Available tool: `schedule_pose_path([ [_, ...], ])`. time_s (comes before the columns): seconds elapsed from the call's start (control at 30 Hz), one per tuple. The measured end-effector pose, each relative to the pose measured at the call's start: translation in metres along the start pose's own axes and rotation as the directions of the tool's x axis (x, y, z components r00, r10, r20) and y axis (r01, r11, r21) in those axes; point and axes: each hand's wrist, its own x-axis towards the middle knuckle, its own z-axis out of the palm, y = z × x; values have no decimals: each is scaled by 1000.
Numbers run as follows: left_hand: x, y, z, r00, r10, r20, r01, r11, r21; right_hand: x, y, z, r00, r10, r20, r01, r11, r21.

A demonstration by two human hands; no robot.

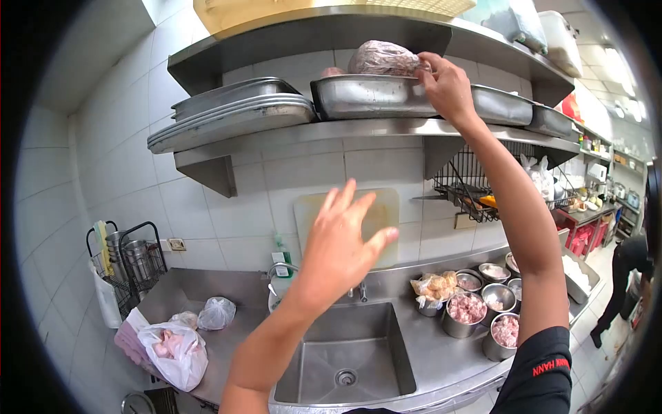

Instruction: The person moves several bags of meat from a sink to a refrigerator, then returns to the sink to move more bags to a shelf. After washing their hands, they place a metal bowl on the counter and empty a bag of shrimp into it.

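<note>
My right hand (449, 86) reaches up to the steel shelf, its fingers closed on the gathered end of a clear plastic bag of meat (383, 58). The bag rests in a deep metal tray (376, 98), whose front wall hides its lower part. Something pinkish shows beside the bag over the tray's rim. My left hand (341, 245) is raised above the sink (355, 355), fingers spread and holding nothing. Behind it a pale cutting board (386, 224) leans on the tiled wall.
Stacked metal trays (234, 114) fill the shelf's left end. Metal pots of raw meat (467, 309) crowd the right counter. A white bag with meat (176, 352) lies on the left counter. A wire rack (465, 179) hangs below the shelf. Another person (624, 276) stands far right.
</note>
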Motion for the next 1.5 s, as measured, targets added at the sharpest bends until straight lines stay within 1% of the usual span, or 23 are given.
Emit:
schedule_pose_path([
  [0.13, -53, -14, 4, 982, -97, 163, 104, 994, -31, 33, 10, 6, 993, 118, 25, -117, 992, -41],
  [0.27, -97, -31, 11, 939, -185, 290, 217, 973, -81, 34, 15, 7, 930, 169, 326, -163, 986, -45],
  [0.37, -132, -42, 20, 897, -233, 375, 281, 957, -76, 19, 8, -3, 893, 163, 419, -166, 986, -28],
  [0.4, -144, -43, 22, 864, -303, 403, 378, 918, -120, 7, 9, -1, 916, 55, 398, -40, 998, -45],
  [0.5, -185, -64, 36, 881, -200, 429, 271, 956, -111, -43, 14, -9, 924, -210, 319, 289, 931, -224],
  [0.53, -195, -62, 35, 838, -283, 466, 403, 897, -182, -66, -15, -20, 921, -350, 172, 386, 876, -288],
  [0.63, -229, -66, 33, 710, -386, 589, 575, 800, -169, -167, -62, -45, 905, -77, 419, 175, 964, -201],
  [0.67, -244, -68, 34, 655, -422, 626, 645, 744, -173, -210, -74, -46, 829, 62, 556, -14, 996, -89],
  [0.7, -257, -74, 36, 614, -452, 646, 699, 691, -181, -254, -80, -52, 749, -62, 660, 76, 997, 8],
  [0.73, -276, -84, 43, 606, -482, 633, 731, 652, -203, -296, -99, -58, 563, 118, 818, -160, 987, -32],
  [0.77, -289, -90, 47, 588, -517, 621, 756, 626, -194, -333, -111, -62, 395, 136, 909, -255, 966, -34],
  [0.83, -304, -101, 52, 547, -587, 598, 802, 573, -171, -415, -111, -58, 251, 92, 964, -435, 900, 27],
  [0.87, -309, -102, 57, 578, -623, 526, 797, 570, -200, -463, -102, -51, 233, 40, 972, -380, 924, 53],
  [0.9, -313, -103, 59, 527, -671, 522, 832, 531, -158, -482, -106, -47, 84, 108, 991, -470, 881, -56],
  [0.97, -316, -110, 65, 439, -758, 482, 886, 456, -90, -531, -99, -25, -41, 246, 969, -734, 651, -196],
  [1.07, -320, -119, 81, 412, -809, 419, 901, 430, -55, -607, -78, 35, 86, 434, 897, -845, 509, -166],
  [1.17, -331, -138, 107, 386, -826, 410, 910, 414, -22, -624, -53, 110, 123, 441, 889, -728, 649, -221],
  [1.23, -333, -155, 124, 365, -836, 409, 913, 408, 20, -630, -50, 159, 181, 597, 781, -760, 589, -275],
  [1.3, -326, -163, 140, 418, -830, 370, 874, 479, 86, -639, -53, 202, 193, 585, 788, -753, 604, -263],
  [1.33, -320, -167, 148, 450, -817, 359, 839, 525, 144, -663, -48, 221, 96, 204, 974, -596, 796, -108],
  [1.37, -313, -171, 156, 364, -845, 391, 889, 440, 123, -686, -53, 234, -79, -182, 980, -439, 889, 130],
  [1.43, -308, -184, 183, 287, -861, 420, 941, 335, 46, -673, -100, 209, -422, -170, 891, -793, 545, -271],
  [1.5, -319, -211, 223, 327, -855, 402, 939, 340, -40, -664, -118, 196, -407, -173, 897, -890, -149, -432],
])
